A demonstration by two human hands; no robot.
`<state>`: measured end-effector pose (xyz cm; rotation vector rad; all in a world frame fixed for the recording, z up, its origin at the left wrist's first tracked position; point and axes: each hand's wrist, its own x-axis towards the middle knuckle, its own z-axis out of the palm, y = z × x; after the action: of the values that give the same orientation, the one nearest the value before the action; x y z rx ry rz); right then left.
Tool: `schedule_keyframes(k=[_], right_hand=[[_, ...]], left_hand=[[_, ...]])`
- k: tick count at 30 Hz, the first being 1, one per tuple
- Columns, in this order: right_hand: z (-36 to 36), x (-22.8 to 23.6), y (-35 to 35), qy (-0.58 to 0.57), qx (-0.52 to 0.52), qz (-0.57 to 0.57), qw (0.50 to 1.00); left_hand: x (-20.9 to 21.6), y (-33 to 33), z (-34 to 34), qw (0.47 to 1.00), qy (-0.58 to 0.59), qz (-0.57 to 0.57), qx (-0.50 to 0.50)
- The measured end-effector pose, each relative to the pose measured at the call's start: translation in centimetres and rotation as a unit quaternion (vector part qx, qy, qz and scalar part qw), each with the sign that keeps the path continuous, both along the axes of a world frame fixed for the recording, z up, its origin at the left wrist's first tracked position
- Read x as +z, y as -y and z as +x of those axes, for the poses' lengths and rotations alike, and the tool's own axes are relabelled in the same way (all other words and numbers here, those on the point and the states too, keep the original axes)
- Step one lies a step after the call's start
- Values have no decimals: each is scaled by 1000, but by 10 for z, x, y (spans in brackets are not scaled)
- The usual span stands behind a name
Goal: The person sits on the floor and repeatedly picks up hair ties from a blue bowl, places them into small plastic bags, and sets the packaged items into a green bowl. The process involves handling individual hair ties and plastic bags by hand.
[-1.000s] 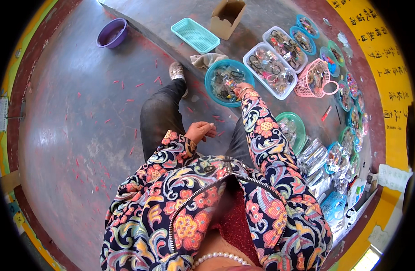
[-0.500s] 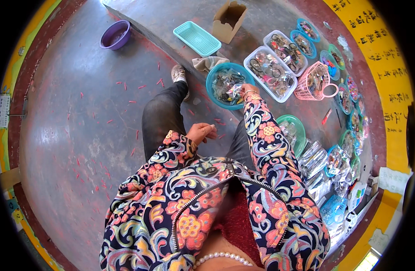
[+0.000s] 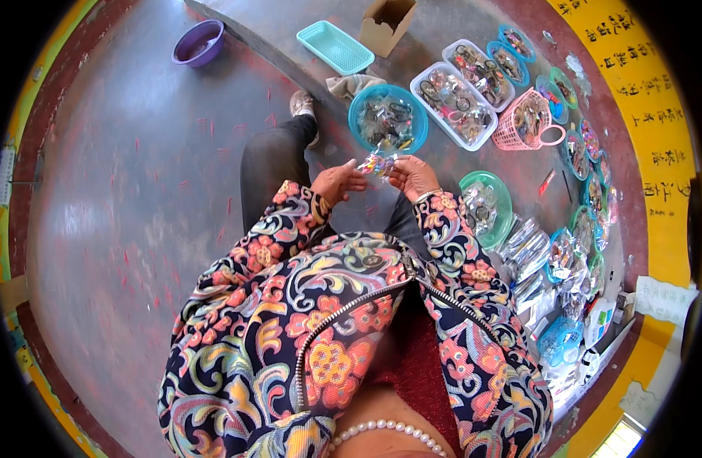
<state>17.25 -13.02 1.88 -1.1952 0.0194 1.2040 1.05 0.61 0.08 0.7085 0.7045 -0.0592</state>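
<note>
Right hand (image 3: pixel 416 177) now back from blue basin (image 3: pixel 421 120), pinching a clear packet (image 3: pixel 377 165) of colourful bits on its near side, so packet sits between both hands; left hand (image 3: pixel 339 183) at its other edge, can't tell if gripping

Counted contents of the view: two hands, one left hand (image 3: pixel 338 183) and one right hand (image 3: pixel 414 179); one colourful packet (image 3: pixel 378 165) between them; one teal basin (image 3: pixel 421 114), one purple basin (image 3: pixel 202 57) and one large green basin (image 3: pixel 505 219); one turquoise tray (image 3: pixel 334 47); two white rectangular trays (image 3: pixel 435 116); one pink basket (image 3: pixel 511 131); one cardboard box (image 3: pixel 379 38); one cloth (image 3: pixel 352 85); two blue bowls (image 3: pixel 525 75) at upper right; further round containers (image 3: pixel 577 153) along the wall, overlapping and not reliably countable; red scraps (image 3: pixel 229 204), many, too blurred for an exact count
</note>
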Motion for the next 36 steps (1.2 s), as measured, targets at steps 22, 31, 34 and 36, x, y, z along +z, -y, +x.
schedule_keyframes(k=[22, 31, 34, 36], right_hand=[[-30, -19, 5, 30, 177, -68, 981], [-35, -11, 1, 59, 181, -66, 979], [-36, -11, 0, 86, 175, -57, 979], [-36, -9, 0, 103, 189, -55, 975]], left_hand=[[-11, 5, -6, 974, 40, 197, -107], [-17, 6, -7, 973, 58, 200, -95], [-18, 4, -6, 969, 44, 221, -107], [-14, 4, -6, 962, 30, 241, -128]])
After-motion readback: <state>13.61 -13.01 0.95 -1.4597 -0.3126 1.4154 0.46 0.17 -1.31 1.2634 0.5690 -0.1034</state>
